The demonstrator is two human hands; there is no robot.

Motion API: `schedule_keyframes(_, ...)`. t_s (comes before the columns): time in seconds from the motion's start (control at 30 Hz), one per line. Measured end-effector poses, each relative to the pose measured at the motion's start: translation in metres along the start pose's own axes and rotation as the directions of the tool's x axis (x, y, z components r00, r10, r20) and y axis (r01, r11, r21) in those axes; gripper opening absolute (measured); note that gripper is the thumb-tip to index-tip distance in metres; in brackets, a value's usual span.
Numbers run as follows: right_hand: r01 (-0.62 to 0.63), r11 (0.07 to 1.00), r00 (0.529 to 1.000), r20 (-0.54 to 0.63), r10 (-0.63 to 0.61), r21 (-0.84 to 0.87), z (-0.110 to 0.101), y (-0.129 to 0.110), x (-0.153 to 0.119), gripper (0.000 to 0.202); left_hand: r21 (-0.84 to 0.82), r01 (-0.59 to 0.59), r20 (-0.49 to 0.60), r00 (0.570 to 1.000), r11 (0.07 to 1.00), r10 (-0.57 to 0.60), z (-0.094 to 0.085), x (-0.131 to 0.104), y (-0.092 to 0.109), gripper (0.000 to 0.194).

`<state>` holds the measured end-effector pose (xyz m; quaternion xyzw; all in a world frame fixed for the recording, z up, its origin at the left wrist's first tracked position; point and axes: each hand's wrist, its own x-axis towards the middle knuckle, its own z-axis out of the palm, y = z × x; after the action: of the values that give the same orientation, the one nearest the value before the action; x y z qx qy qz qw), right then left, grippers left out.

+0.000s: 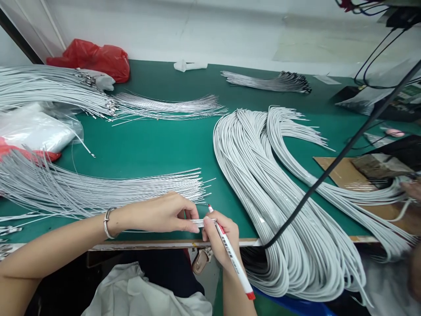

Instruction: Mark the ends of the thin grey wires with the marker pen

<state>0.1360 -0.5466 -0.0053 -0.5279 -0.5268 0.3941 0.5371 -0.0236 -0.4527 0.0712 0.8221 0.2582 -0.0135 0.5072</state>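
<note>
A few thin grey wires (198,223) bridge the short gap between my hands, close to the table's front edge. My left hand (166,213) is closed, pinching them between thumb and fingers. A white marker pen (234,261) with red ends rests in my right hand (221,235), its red tip pointing up and away from me. The thumb and fingers of that hand also close around the wire ends, which they partly hide. Just beyond my left hand lies a loose spread of grey wires (148,188) with their ends towards the right.
Thick bundles of light grey cable (259,175) hang over the front edge at right, crossed by a black rod (329,169). More wires (174,106), a red bag (98,59) and a clear plastic bag (39,127) lie on the green table (131,149). Another person's hand (412,188) shows far right.
</note>
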Motion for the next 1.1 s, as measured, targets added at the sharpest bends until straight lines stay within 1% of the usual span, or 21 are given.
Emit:
schedule_keyframes(0.07,0.009,1.0,1.0,-0.016,-0.009,-0.02,0.0,0.002,0.0,0.041,0.054,0.006,-0.043,0.999,0.999,-0.003,0.003,0.0,-0.001,0.022)
schedule_keyframes(0.13,0.007,1.0,1.0,-0.03,-0.008,-0.024,-0.001,0.003,0.001,0.039,0.124,-0.01,-0.065,0.998,0.992,0.018,0.004,-0.001,0.0,0.023)
schedule_keyframes(0.2,0.043,0.998,0.999,0.02,-0.043,-0.041,-0.004,0.005,0.001,0.036,0.145,-0.031,-0.05,0.998,0.989,0.039,0.004,-0.002,0.002,0.025)
schedule_keyframes(0.3,0.134,0.987,0.982,0.147,-0.121,-0.087,-0.008,0.007,0.004,0.035,0.097,-0.02,-0.007,1.0,0.995,0.021,0.002,-0.002,0.002,0.026)
schedule_keyframes(0.37,0.157,0.981,0.976,0.168,-0.137,-0.114,-0.009,0.009,0.005,0.035,0.072,-0.001,-0.002,1.0,0.997,0.002,0.002,-0.002,0.001,0.027)
schedule_keyframes(0.5,0.101,0.989,0.989,0.115,-0.089,-0.108,-0.007,0.011,0.004,0.035,0.103,-0.007,-0.047,0.999,0.995,0.012,0.006,-0.004,0.0,0.021)
schedule_keyframes(0.6,0.066,0.995,0.994,0.093,-0.059,-0.076,-0.004,0.012,0.004,0.036,0.153,-0.015,-0.08,0.996,0.988,0.028,0.01,-0.004,0.001,0.023)
schedule_keyframes(0.7,0.029,0.998,0.998,0.048,-0.026,-0.053,-0.003,0.013,0.004,0.038,0.135,-0.006,-0.062,0.998,0.991,0.015,0.012,-0.002,0.002,0.026)
schedule_keyframes(0.77,0.036,0.998,0.999,0.037,-0.035,-0.045,-0.003,0.013,0.004,0.038,0.06,0.009,-0.024,1.0,0.998,-0.007,0.011,0.0,0.003,0.026)
schedule_keyframes(0.83,0.098,0.994,0.995,-0.005,-0.098,-0.046,-0.005,0.014,0.002,0.03,-0.034,0.04,0.011,0.999,0.999,-0.039,0.006,0.0,0.004,0.026)
schedule_keyframes(0.9,0.175,0.981,0.976,-0.114,-0.184,-0.08,-0.007,0.016,0.0,0.018,-0.099,0.08,0.03,0.997,0.992,-0.077,0.0,-0.002,0.005,0.029)
schedule_keyframes(0.97,0.244,0.958,0.942,-0.197,-0.271,-0.153,-0.008,0.018,-0.003,0.03,-0.13,0.101,0.043,0.994,0.986,-0.096,-0.007,-0.003,0.006,0.03)
schedule_keyframes(1.0,0.282,0.94,0.93,-0.187,-0.317,-0.189,-0.007,0.019,-0.005,0.037,-0.145,0.102,0.049,0.994,0.984,-0.096,-0.01,-0.004,0.006,0.029)
schedule_keyframes(1.1,0.389,0.892,0.905,-0.085,-0.417,-0.23,-0.001,0.021,-0.007,0.052,-0.19,0.092,0.059,0.995,0.978,-0.082,-0.015,-0.005,0.006,0.025)
